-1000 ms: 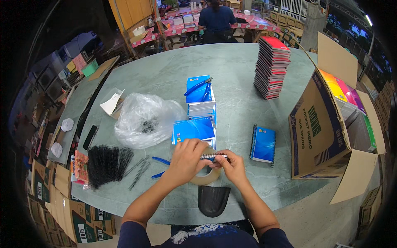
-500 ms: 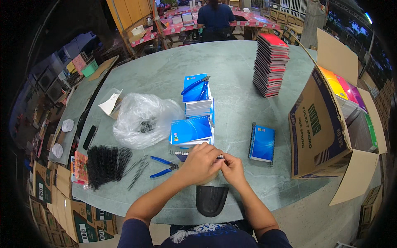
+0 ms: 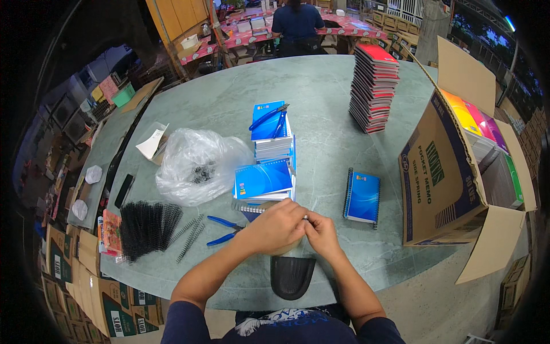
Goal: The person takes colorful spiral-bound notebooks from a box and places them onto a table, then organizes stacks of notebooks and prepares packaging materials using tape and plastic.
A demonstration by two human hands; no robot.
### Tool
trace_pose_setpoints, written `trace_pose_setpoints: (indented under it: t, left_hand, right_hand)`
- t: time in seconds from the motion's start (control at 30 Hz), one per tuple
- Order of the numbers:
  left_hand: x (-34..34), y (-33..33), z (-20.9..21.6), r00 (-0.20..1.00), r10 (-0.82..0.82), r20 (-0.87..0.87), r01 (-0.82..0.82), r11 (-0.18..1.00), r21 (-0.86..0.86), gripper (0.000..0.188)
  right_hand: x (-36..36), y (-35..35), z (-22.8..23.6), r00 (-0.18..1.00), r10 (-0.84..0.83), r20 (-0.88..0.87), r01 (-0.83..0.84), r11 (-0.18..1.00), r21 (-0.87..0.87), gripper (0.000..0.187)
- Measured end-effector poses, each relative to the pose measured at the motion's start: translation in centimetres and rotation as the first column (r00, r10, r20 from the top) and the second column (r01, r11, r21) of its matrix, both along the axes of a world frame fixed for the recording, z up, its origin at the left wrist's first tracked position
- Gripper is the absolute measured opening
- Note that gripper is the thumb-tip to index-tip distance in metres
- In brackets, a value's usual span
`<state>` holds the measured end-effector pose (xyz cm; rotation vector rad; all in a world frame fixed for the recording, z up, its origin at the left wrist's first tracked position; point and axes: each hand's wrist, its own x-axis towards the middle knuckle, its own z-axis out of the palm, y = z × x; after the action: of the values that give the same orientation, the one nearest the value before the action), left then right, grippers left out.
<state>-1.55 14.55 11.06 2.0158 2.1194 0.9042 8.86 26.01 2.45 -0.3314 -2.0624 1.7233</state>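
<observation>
My left hand [image 3: 278,229] is closed over a spiral notebook [image 3: 248,209] near the front of the table; its coil shows left of my fingers, and most of it is hidden. My right hand [image 3: 322,236] meets it, thumb and fingers pinched at a small dark and light bit by the notebook's right end, too small to name. Just beyond lies a stack of blue notebooks [image 3: 263,179]; cutting pliers [image 3: 270,120] rest on the farther blue pile. Blue-handled pliers [image 3: 224,230] lie left of my left hand. On the right is a blue notebook [image 3: 362,196] with a black coil.
Black spiral coils [image 3: 146,229] lie at left, near a clear plastic bag [image 3: 200,166] holding more. A tall stack of red notebooks [image 3: 375,89] and an open carton [image 3: 441,178] stand at right. A black wedge-shaped piece [image 3: 292,278] sits before me. Another person [image 3: 297,28] sits beyond.
My hands stay together at the notebook, with only a slight shift of the fingers. The whole view has moved a little. Other things on the table keep their places.
</observation>
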Motion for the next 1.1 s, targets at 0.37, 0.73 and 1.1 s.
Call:
trace_pose_setpoints:
  t: [0.37,0.73,1.1]
  left_hand:
    - [-0.4,-0.1,0.1,0.997,-0.047,0.069,0.048,0.999,-0.017,0.019]
    - [0.3,-0.3,-0.2,0.997,0.077,0.003,-0.077,0.997,0.0,0.02]
    - [-0.4,-3.9,2.5,0.959,0.285,-0.005,-0.269,0.911,0.314,0.028]
  right_hand:
    - [0.1,0.0,0.3,1.0,0.019,-0.023,-0.02,0.998,-0.063,0.019]
    - [0.7,-0.6,2.4,0.999,-0.05,0.019,0.049,0.999,0.013,0.021]
    - [6.0,9.0,3.5,0.828,-0.428,-0.362,0.549,0.488,0.679,0.032]
